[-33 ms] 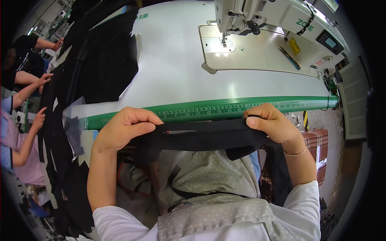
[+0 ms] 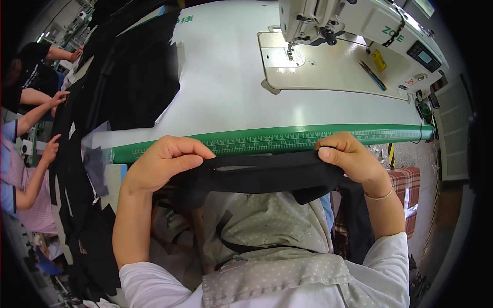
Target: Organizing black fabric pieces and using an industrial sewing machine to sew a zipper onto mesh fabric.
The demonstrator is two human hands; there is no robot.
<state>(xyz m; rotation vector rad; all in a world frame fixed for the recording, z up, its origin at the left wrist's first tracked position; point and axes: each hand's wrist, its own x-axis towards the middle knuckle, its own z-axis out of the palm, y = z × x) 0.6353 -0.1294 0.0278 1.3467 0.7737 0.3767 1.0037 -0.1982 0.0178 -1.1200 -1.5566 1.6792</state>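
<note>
Leftmost, other people's arms (image 2: 36, 110) reached toward a long heap of black fabric (image 2: 128, 77) that ran down the left end of the white sewing table (image 2: 226, 87) and hung over its edge. Nearer the middle, the person's left hand (image 2: 164, 167) was curled into a fist, fingers folded over the left end of a black fabric strip (image 2: 267, 174), gripping it firmly. That strip was stretched taut and roughly level between both hands, held just in front of the table's green front edge (image 2: 287, 139), which carried a printed measuring scale, and above the person's lap, clear of the tabletop. A narrow slit showed in the strip close to the left hand. Further right, the right hand (image 2: 352, 159) was closed on the strip's other end, thumb on top and fingers wrapped beneath; a thin bracelet (image 2: 377, 195) sat at that wrist. Behind, at upper right, the white sewing machine (image 2: 359, 25) stood on the table, with a blue-handled tool (image 2: 373, 75) lying on its bed.
</note>
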